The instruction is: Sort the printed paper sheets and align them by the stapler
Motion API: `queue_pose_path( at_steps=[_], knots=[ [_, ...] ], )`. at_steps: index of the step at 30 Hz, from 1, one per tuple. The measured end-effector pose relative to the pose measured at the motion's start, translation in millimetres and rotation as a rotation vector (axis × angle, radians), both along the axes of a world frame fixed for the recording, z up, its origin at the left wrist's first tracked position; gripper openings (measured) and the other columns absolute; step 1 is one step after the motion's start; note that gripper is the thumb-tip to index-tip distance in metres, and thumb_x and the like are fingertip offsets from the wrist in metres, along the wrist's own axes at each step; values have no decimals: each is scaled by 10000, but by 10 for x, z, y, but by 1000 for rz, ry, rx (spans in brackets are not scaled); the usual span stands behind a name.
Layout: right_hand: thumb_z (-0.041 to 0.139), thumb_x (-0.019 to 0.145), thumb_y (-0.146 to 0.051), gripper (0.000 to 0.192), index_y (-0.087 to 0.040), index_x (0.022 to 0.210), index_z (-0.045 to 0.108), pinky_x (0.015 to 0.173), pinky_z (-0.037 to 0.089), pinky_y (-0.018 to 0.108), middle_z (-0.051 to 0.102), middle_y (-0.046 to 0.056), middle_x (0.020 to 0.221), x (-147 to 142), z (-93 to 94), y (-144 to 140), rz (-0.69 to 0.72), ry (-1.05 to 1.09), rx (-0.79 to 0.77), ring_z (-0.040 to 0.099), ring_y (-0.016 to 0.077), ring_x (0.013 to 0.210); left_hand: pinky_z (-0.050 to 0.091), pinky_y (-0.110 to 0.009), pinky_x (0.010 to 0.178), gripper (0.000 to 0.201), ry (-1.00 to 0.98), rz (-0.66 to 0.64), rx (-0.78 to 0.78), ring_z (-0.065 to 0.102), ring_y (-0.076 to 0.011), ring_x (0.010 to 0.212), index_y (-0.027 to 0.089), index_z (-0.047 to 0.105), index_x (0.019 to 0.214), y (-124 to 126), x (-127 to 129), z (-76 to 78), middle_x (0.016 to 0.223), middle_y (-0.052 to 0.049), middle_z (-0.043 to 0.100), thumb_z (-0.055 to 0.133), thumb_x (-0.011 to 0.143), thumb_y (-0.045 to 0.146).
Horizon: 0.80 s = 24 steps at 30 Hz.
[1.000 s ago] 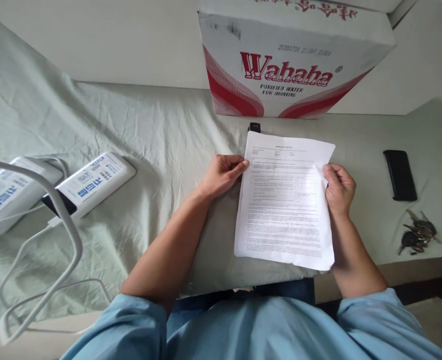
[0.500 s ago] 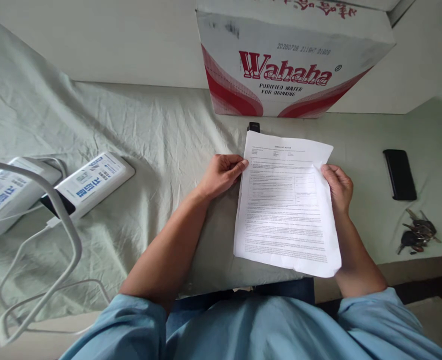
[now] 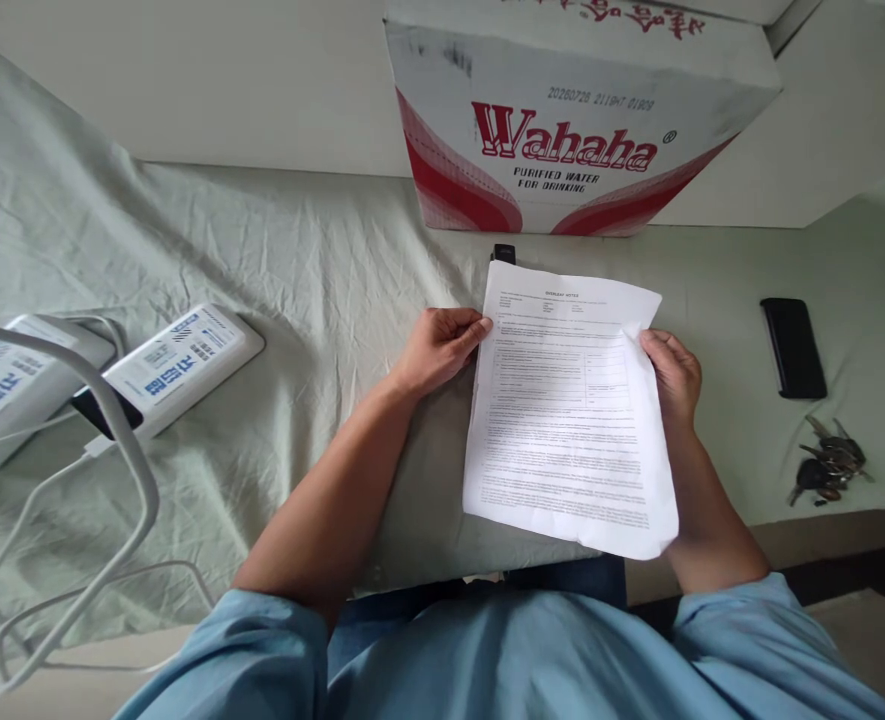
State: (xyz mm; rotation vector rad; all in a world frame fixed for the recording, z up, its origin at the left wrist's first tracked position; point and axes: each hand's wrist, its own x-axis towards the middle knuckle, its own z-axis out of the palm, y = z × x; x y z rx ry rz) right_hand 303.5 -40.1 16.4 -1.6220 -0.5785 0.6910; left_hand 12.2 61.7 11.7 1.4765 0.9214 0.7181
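Printed sheet [image 3: 562, 430] spans the space between our 2 hands, long axis running away from us; our left hand [image 3: 446, 345] pinches its upper left edge, our right hand [image 3: 673, 372] its upper right, thumbs [image 3: 485, 325] on top.

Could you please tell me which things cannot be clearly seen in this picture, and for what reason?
All in the head view:
- Paper: most of its print is too small and blurred to read; its back faces away.
- Black item: lower part covered by the paper.
- Right hand: partly hidden behind the paper.
- Leftmost white device: cut off by the left edge.
- Box: top cut off by the upper edge.
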Motion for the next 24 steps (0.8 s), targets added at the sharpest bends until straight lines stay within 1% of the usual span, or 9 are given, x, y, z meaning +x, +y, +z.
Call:
queue_pose_path(
  at_steps=[3, 6, 13, 16, 19, 21, 24],
  knots=[
    [867, 736, -497, 326, -225, 738, 686, 593, 527, 333, 657, 3, 689, 8, -6, 1, 54, -27, -7, 609, 169, 635, 272, -282, 496, 566, -5, 10, -5, 381, -96, 509, 197, 561, 671, 1, 6, -5, 543, 30, 449, 703, 941, 673],
    [844, 758, -478, 298, -232, 741, 677, 589, 520, 341, 655, 10, 691, 14, -16, 5, 72, -28, -22, 610, 180, 643, 271, -283, 488, 561, -10, 21, -17, 380, -98, 508, 194, 596, 693, 0, 13, -12, 541, 33, 447, 710, 932, 688],
    [842, 721, -441, 266, -234, 724, 675, 578, 474, 315, 631, -9, 685, 33, -85, 20, 102, -16, -11, 552, 154, 614, 266, -277, 482, 543, -23, 60, -7, 362, -94, 517, 210, 526, 663, 2, 29, -32, 560, 42, 410, 697, 954, 635],
    [841, 726, -459, 274, -225, 767, 705, 604, 446, 302, 613, -23, 692, 82, -143, 18, 91, -125, 8, 529, 139, 626, 287, -274, 486, 511, 21, 68, 28, 376, -95, 510, 209, 526, 663, 8, 28, -35, 552, 37, 435, 676, 973, 587],
    [813, 796, -489, 284, -221, 831, 726, 614, 409, 296, 582, -37, 678, 146, -224, 7, 78, -314, 55, 495, 133, 626, 312, -271, 494, 478, 58, 72, 49, 401, -98, 505, 207, 540, 671, 14, 30, -39, 544, 27, 472, 649, 985, 549],
    [790, 847, -498, 283, -222, 871, 731, 614, 401, 298, 597, -35, 684, 182, -282, -1, 106, -404, 58, 488, 134, 623, 318, -271, 497, 453, 75, 79, 59, 407, -99, 503, 205, 551, 679, 16, 33, -39, 542, 28, 474, 635, 988, 526],
    [777, 886, -484, 270, -218, 911, 737, 623, 409, 301, 641, -28, 715, 211, -346, -10, 175, -457, 22, 503, 134, 626, 314, -272, 499, 427, 92, 83, 75, 402, -97, 499, 207, 545, 679, 15, 32, -30, 541, 33, 466, 619, 990, 492]
  ],
)
